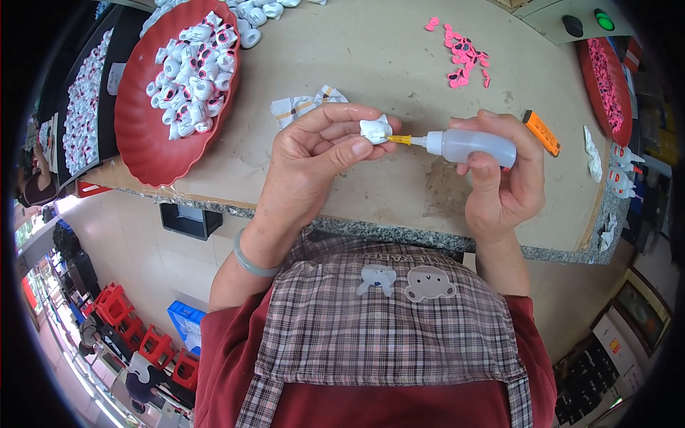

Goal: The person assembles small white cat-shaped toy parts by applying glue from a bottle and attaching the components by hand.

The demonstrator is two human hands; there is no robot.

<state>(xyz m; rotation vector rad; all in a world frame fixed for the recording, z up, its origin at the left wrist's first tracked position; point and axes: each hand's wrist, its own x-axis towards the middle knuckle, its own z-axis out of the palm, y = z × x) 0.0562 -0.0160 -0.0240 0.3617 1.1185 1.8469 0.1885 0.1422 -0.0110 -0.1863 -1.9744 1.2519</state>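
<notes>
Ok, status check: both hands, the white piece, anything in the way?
Left hand holding small white piece. Right hand gripping squeeze bottle. Yellow tip at the piece, contact unclear. Nothing visible blocking; pink pieces lie beyond bottle.

You get a bright, clear middle, where your left hand (310, 151) and your right hand (508, 187) look sharp. Light spreads evenly over the flat beige surface (392, 64), with soft shadows. The round green button (604, 21) glows. White glare shines by the pale tiled floor (125, 246). The edges bend into black, and the red plastic stools (155, 347) look small and fuzzy.
</notes>
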